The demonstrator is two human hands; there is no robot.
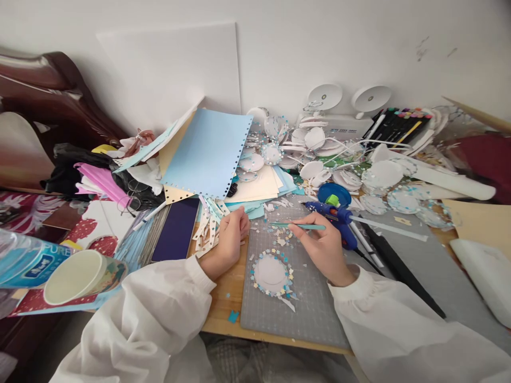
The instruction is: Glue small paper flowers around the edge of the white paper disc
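Note:
My right hand [325,250] pinches slim teal tweezers [315,227], their tips pointing left over a scatter of small paper stars and scraps [281,239]. My left hand [228,242] is curled closed at the left edge of the grey cutting mat [307,319]; its fingers face away, so whatever they hold is hidden. Between my forearms, a round white disc [271,271] lies flat on the mat, ringed with small blue, white and cream stars. Beside my left hand are punched paper strips [208,229].
A blue glue gun [327,210] lies just beyond my right hand, near a blue tape roll [335,194]. Several star-trimmed discs [381,174] pile up at the back. Blue punched card [207,154] leans behind my left hand. A paper cup [74,279] stands far left.

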